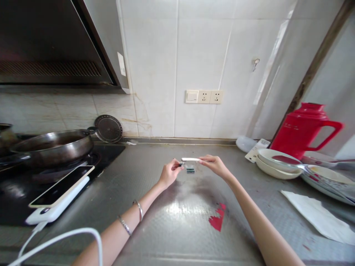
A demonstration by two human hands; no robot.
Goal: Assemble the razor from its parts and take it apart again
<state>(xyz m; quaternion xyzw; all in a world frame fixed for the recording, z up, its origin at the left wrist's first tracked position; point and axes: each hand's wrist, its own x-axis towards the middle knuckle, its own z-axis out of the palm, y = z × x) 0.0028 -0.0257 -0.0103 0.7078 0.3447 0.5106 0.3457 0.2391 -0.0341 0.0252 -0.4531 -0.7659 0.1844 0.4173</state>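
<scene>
White bar in a close pinch of the right hand

Legible text: none | red flask: pale lettering (too blurred to read)

**Left hand and right hand pinch, near each other but apart**

The left forearm slants in from the lower left, the right forearm from the lower right, both bare and converging toward the middle. The left hand has its fingers curled, thumb and forefinger brought together at the tips, pointing inward. The right hand sits slightly higher in view, bent inward at the wrist, its fingers reaching left and closed in a pinch. The fingertips face one another across a gap.
</scene>
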